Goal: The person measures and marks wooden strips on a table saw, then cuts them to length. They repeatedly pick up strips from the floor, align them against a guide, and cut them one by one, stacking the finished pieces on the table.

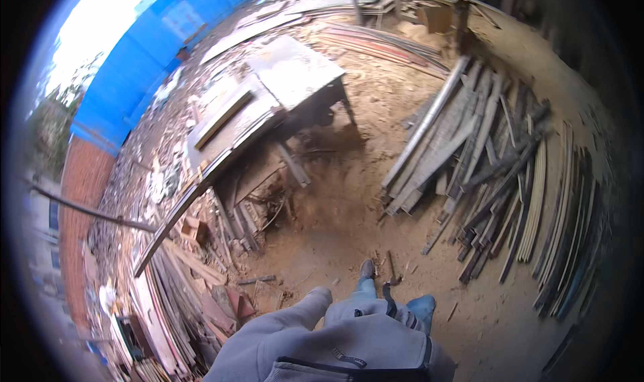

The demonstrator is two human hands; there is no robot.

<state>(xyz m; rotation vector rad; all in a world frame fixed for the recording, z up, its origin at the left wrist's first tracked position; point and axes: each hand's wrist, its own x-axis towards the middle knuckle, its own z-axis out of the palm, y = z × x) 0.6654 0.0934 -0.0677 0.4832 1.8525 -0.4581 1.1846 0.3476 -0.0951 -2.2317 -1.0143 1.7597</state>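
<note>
My left arm, in a grey sleeve [288, 318], reaches forward from the lower edge, and its hand does not show past the cuff. Neither my right arm nor my right hand can be made out beyond the grey jacket [349, 345]. Ahead and to the left stands a worn work table [295, 66] with a pale top. One wooden plank [225, 121] lies along its nearer left part. Below me, a shoe [367, 268] and blue trouser legs [421, 307] show on sandy ground. A small dark object by my legs is too blurred to name.
A large heap of weathered boards [449, 133] lies to the right, with long thin strips [570, 214] beyond it. More planks [168, 301] are stacked at lower left. A curved beam [176, 214] juts from the table. Behind are a blue fence [127, 97] and brick wall [87, 180].
</note>
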